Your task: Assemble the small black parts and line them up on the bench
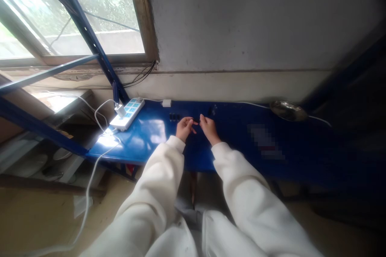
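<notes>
My left hand [185, 128] and my right hand [208, 127] are close together over the blue tabletop [229, 148], with a narrow gap between their fingertips. On the left, thumb and forefinger pinch while other fingers stick out to the right. My right hand has its fingers curled and its thumb pressed against them. Whatever sits in either pinch is too small and dark to make out. Just beyond my left hand, several small black pieces [174, 117] stand in a row. Small shiny, see-through pieces [213, 110] lie behind my right hand.
A white power strip [128, 114] with a plugged-in charger [120, 110] is at the table's left end; its cable [90, 180] hangs to the floor. A white adapter [167, 103] and a shiny metal dish [288, 111] lie along the wall. A blue metal frame [90, 36] rises on the left.
</notes>
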A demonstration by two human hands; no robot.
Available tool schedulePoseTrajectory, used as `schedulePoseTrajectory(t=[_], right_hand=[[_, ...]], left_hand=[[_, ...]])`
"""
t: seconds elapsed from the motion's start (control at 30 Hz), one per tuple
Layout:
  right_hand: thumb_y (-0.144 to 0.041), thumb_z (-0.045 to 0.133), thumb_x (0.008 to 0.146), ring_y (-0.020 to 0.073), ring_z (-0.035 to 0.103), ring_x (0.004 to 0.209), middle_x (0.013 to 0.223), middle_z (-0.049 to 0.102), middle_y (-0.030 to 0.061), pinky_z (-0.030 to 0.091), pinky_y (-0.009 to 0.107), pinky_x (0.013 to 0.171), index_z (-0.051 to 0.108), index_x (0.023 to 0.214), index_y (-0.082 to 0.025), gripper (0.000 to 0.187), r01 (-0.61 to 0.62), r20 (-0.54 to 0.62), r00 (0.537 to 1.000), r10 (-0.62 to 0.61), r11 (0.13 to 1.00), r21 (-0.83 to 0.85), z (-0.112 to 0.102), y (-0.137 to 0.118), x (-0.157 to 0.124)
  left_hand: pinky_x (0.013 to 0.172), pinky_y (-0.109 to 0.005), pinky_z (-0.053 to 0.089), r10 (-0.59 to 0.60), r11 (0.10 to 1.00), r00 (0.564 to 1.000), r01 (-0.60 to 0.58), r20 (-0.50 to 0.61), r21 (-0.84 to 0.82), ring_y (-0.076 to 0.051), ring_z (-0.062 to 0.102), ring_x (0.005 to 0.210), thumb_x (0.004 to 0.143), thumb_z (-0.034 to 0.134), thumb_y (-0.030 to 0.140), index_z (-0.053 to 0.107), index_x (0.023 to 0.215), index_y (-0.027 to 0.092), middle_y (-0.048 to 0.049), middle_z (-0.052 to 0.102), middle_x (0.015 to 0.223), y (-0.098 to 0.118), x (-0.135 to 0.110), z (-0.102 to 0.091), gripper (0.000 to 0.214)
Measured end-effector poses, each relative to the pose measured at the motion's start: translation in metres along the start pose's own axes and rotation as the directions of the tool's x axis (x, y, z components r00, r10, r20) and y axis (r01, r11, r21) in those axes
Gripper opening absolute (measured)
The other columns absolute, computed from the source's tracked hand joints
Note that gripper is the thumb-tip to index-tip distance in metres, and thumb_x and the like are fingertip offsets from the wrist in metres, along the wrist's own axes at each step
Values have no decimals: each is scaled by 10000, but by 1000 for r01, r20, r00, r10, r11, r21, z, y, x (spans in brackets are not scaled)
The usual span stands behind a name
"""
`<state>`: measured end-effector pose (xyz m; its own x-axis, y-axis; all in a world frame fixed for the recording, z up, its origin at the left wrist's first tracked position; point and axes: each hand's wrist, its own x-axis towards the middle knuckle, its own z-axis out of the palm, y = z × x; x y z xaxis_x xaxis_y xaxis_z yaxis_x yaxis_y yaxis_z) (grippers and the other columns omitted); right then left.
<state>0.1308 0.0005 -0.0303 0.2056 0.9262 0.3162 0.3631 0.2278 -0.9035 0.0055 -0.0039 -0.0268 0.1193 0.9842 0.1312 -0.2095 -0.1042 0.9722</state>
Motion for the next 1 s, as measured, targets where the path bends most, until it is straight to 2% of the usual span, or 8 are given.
schedulePoseTrajectory(t=[0.2, 0.33, 0.63, 0.77, 1.0], right_hand=[[-629, 375, 775, 101, 405, 462, 469, 448, -15, 330, 235, 480, 436, 517, -191, 512, -36, 6, 999, 35, 996, 87, 4, 10, -3], [-651, 385, 756, 101, 399, 456, 459, 444, -15, 329, 236, 470, 432, 521, -194, 516, -47, 4, 999, 47, 992, 115, 5, 10, -4], [-695, 377, 725, 107, 400, 444, 433, 435, -9, 331, 241, 448, 398, 500, -207, 538, -62, 34, 998, 58, 991, 118, 6, 5, -8], [-705, 375, 720, 108, 400, 440, 423, 424, -10, 332, 241, 444, 389, 493, -210, 544, -65, 42, 997, 60, 991, 118, 5, 4, -9], [-686, 391, 728, 100, 401, 422, 409, 421, -18, 339, 236, 445, 394, 475, -205, 543, -67, 41, 997, 62, 989, 133, 5, 5, -9]], left_hand=[[331, -164, 313, 68, 985, 998, -66, -7, 158, -43, 456, 330, 770, 539, 484, 479, 797, 151, 33, 554, 586, -4, -1, 0, 339], [309, -155, 295, 83, 974, 995, -69, -57, 216, -32, 405, 317, 775, 524, 493, 467, 705, 159, 60, 477, 517, -4, -3, 1, 347], [286, -162, 248, -15, 986, 984, 44, -177, 159, -35, 339, 288, 746, 554, 496, 393, 515, 172, 67, 383, 391, -7, -1, -1, 430], [288, -172, 226, -61, 986, 981, 88, -185, 142, -43, 331, 274, 743, 559, 488, 376, 478, 177, 60, 369, 349, -3, -2, -1, 448], [296, -181, 226, -66, 986, 978, 95, -200, 139, -52, 327, 261, 751, 554, 467, 356, 432, 181, 54, 345, 305, 2, -4, 0, 471]])
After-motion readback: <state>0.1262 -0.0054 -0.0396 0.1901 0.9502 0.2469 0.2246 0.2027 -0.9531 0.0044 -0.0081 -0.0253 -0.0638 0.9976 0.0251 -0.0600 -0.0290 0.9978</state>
